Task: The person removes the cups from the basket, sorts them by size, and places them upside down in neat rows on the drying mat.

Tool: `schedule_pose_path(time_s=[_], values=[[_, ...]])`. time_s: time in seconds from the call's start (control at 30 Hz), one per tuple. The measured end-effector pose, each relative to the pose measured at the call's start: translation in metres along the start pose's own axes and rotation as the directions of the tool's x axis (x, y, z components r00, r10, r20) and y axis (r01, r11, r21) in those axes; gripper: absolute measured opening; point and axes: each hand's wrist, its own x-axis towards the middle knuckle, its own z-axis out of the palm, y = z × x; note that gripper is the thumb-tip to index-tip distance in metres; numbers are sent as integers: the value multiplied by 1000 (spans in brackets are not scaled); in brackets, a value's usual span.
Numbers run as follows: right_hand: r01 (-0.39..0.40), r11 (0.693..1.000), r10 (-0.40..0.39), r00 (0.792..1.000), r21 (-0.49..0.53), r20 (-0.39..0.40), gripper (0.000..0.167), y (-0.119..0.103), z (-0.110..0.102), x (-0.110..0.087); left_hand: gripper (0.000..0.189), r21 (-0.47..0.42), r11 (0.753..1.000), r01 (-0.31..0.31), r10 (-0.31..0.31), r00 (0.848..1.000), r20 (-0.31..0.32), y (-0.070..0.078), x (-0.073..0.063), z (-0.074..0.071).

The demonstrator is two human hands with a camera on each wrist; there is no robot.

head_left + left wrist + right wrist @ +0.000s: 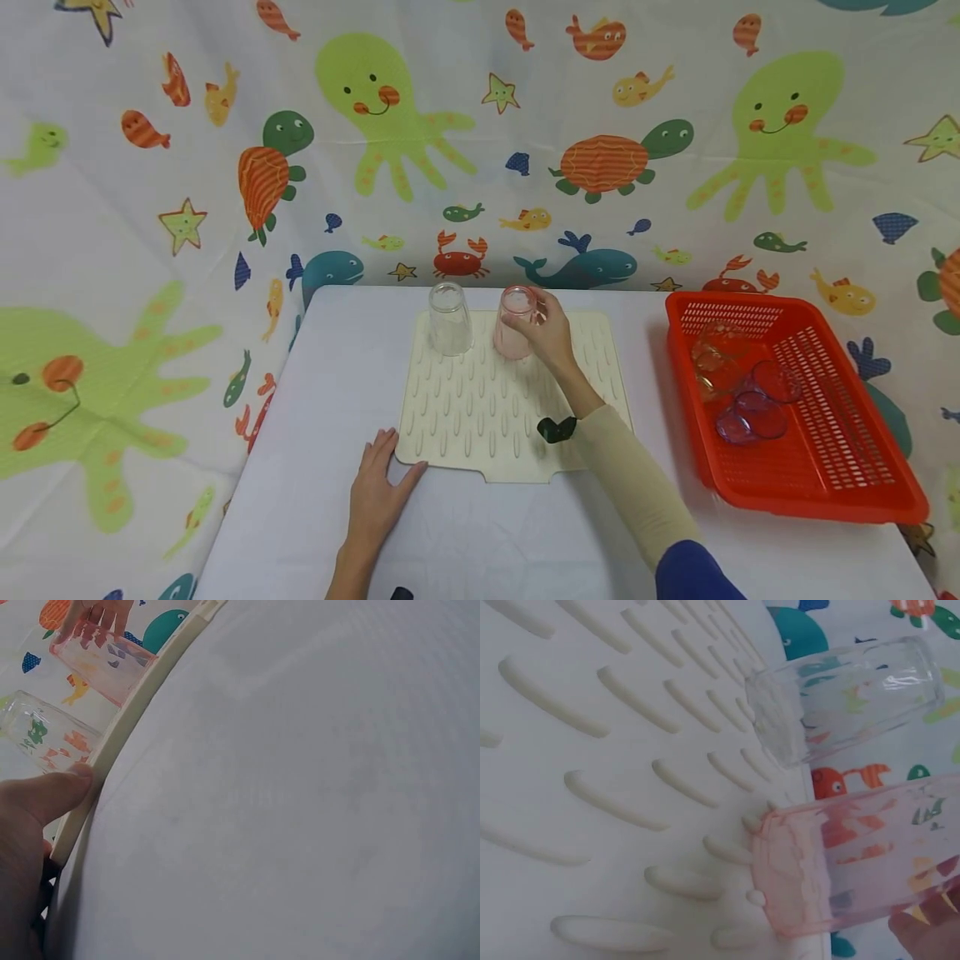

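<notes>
A pink drinking glass stands upside down toward the back of a cream drying mat with raised ridges. My right hand holds this glass near its upturned base, thumb and fingers on either side. To its left, a clear glass is also upside down on the mat. My left hand touches the mat's front left corner, fingers along the left edge and thumb at the front edge. In the right wrist view, the pink glass has its rim down on the ridges.
A red plastic basket with slotted walls stands at the right of the white table. Inside lie purple glasses and amber-tinted glassware. Behind hangs a sea-animal curtain.
</notes>
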Motion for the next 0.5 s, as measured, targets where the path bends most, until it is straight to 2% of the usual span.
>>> schedule_pose_path(time_s=[0.33,0.5], values=[[-12,998,14,999,-61,37,82,-6,-1,0,77,-3,1000,-13,13,1000,-6,-1,1,-1],[12,997,-9,999,-77,43,83,-9,-3,-2,77,-6,1000,-4,4,1000,1,0,0,-2]])
